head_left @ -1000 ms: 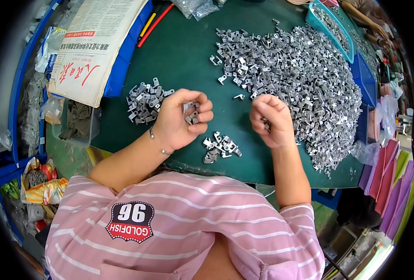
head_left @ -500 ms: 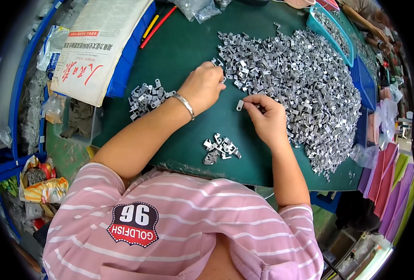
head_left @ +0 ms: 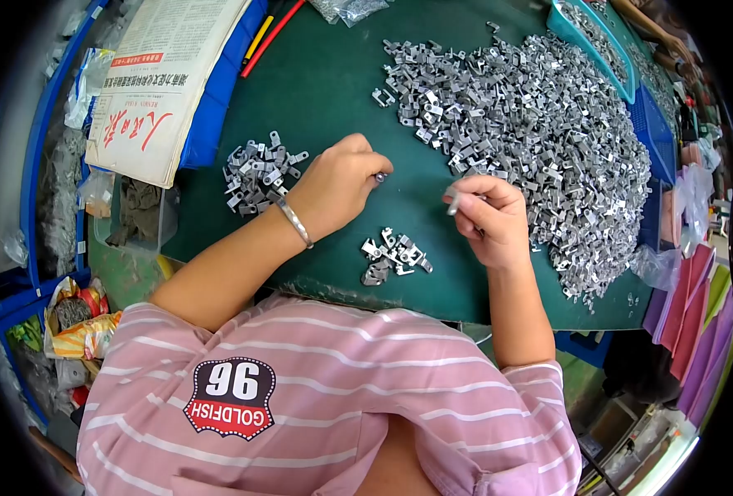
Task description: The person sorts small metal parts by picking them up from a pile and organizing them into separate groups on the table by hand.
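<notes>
My right hand (head_left: pixel 492 221) pinches one small metal bracket (head_left: pixel 452 201) at the fingertips, just off the big heap (head_left: pixel 540 124) toward the table's right edge. My left hand (head_left: pixel 339 183) is curled knuckles-up; whether it grips anything I cannot tell. A loose pinch could drop the bracket into the little cluster (head_left: pixel 393 256) near the table's front edge, mixing them.

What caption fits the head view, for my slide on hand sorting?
Right hand pinches a metal clip beside the big clip heap; left hand rests on the green table.
</notes>
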The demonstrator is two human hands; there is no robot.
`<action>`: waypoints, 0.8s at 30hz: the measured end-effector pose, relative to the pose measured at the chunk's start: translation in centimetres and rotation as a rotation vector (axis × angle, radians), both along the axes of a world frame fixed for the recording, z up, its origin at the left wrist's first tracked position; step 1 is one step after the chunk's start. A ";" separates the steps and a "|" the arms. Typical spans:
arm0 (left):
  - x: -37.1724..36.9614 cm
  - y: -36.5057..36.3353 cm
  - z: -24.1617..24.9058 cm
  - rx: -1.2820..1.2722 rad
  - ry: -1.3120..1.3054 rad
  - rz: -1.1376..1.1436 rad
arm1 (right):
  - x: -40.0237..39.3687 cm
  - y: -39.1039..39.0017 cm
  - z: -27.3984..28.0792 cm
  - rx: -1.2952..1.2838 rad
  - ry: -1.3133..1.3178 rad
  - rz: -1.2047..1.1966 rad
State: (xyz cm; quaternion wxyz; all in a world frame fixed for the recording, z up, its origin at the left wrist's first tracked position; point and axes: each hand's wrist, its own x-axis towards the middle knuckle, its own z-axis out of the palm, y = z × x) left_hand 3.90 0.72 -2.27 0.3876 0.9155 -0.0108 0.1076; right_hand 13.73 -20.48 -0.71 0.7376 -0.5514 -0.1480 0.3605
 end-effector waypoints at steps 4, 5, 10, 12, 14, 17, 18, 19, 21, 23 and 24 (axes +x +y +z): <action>-0.9 -0.2 1.2 -0.098 0.049 0.020 | 0.7 -0.2 0.2 0.402 0.422 0.020; -0.8 -0.2 1.5 -0.097 0.050 0.021 | 0.7 0.1 1.2 0.432 0.484 0.011; -0.9 0.2 1.8 -0.173 0.067 0.191 | 2.5 2.6 1.6 -0.476 -0.526 -0.045; -0.9 0.1 1.9 -0.115 0.099 0.201 | 2.8 4.2 0.8 -0.571 -0.887 -0.093; -1.0 -0.4 1.8 -0.015 0.178 0.156 | 2.9 4.9 0.1 -0.759 -1.278 -0.116; -0.9 -1.2 0.3 0.045 0.118 0.178 | 2.4 5.3 0.3 -0.881 -1.334 -0.114; -0.8 -1.3 0.0 0.030 0.064 0.170 | 2.4 5.2 0.3 -0.840 -1.306 -0.102; -0.8 -1.4 -0.1 0.027 0.061 0.165 | 2.4 4.8 0.3 -0.845 -1.307 -0.104; -0.8 -1.4 0.1 -0.128 0.028 0.150 | 2.5 4.0 0.3 -0.634 -0.681 -0.034; -0.9 -1.4 0.6 -0.248 0.059 0.133 | 2.2 3.3 1.6 -0.544 -0.353 -0.033; -1.0 -1.5 0.9 -0.362 0.092 0.119 | 2.2 2.6 1.9 -0.416 -0.094 -0.003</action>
